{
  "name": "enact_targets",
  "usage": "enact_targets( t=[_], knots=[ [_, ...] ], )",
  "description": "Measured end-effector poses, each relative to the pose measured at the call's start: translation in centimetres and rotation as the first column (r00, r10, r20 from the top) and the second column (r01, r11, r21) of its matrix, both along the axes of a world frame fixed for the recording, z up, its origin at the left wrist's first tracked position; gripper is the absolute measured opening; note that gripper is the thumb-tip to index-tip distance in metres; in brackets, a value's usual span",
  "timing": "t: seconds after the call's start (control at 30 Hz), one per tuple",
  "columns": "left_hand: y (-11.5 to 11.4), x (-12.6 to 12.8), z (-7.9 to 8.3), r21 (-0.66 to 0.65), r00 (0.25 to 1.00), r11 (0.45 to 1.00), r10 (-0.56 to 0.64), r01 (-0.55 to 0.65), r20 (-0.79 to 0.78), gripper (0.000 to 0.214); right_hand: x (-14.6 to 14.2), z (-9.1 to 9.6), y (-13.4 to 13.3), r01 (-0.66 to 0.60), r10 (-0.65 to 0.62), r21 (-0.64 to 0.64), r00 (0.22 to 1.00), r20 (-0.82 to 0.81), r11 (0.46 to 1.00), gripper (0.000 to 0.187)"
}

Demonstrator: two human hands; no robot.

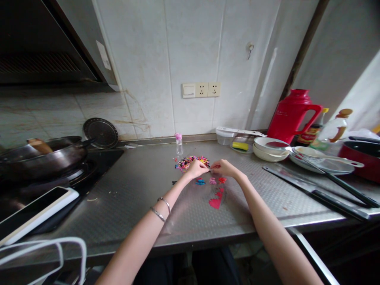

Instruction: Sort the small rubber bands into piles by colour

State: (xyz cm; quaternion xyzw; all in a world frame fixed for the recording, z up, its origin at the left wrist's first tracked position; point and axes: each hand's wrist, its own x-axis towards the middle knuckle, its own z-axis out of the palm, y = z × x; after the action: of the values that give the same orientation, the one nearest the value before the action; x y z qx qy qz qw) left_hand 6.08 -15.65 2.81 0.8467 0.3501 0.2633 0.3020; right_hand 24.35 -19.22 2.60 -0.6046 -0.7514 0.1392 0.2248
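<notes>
Left hand [195, 169] and right hand [224, 168] meet fingertip to fingertip, both pinching tiny piece [211, 169]; colourful pile [187, 162] just beside, within reach, on table [139, 190].

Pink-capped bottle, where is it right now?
Head view: the bottle stands upright near the back edge of the counter, centre, just behind and left of the colourful pile.

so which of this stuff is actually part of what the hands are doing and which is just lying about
In use:
left hand
right hand
pile of coloured bits
three loose bits
red shape
pink-capped bottle, perhaps

Lying about:
wok
red flask
bowls
cleaver
phone
</notes>
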Motion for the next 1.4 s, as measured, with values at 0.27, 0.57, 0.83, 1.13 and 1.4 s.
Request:
enact_targets(
  t=[0.27,0.57,0.83,1.13,1.4],
  knots=[
    [4.9,-5.2,0.2,-0.046,0.968,0.968,0.248,-0.246,0.047,0.024,-0.7,-0.6,0.5,-0.014,0.012,0.022,0.997,0.070,1.000,0.019],
    [6.9,-10.5,-0.7,0.046,0.961,0.960,0.277,-0.277,0.009,0.023,-0.8,-1.1,0.8,0.053,-0.049,-0.024,0.992,0.117,0.998,0.015],
    [6.0,-10.8,-1.3,0.029,0.986,0.985,0.169,-0.169,-0.003,0.025,-0.7,-1.1,0.7,0.053,-0.051,-0.017,0.991,0.125,0.998,0.015],
    [5.1,-11.3,-0.4,-0.012,0.989,0.989,0.146,-0.146,-0.013,0.023,-1.5,0.9,-0.3,0.053,-0.051,0.085,0.998,-0.029,0.995,0.021],
    [5.4,-11.6,-0.5,-0.035,0.987,0.986,0.162,-0.162,0.003,0.023,-8.1,2.3,0.0,-0.217,0.227,0.152,0.973,-0.049,0.964,0.019]
  ],
)
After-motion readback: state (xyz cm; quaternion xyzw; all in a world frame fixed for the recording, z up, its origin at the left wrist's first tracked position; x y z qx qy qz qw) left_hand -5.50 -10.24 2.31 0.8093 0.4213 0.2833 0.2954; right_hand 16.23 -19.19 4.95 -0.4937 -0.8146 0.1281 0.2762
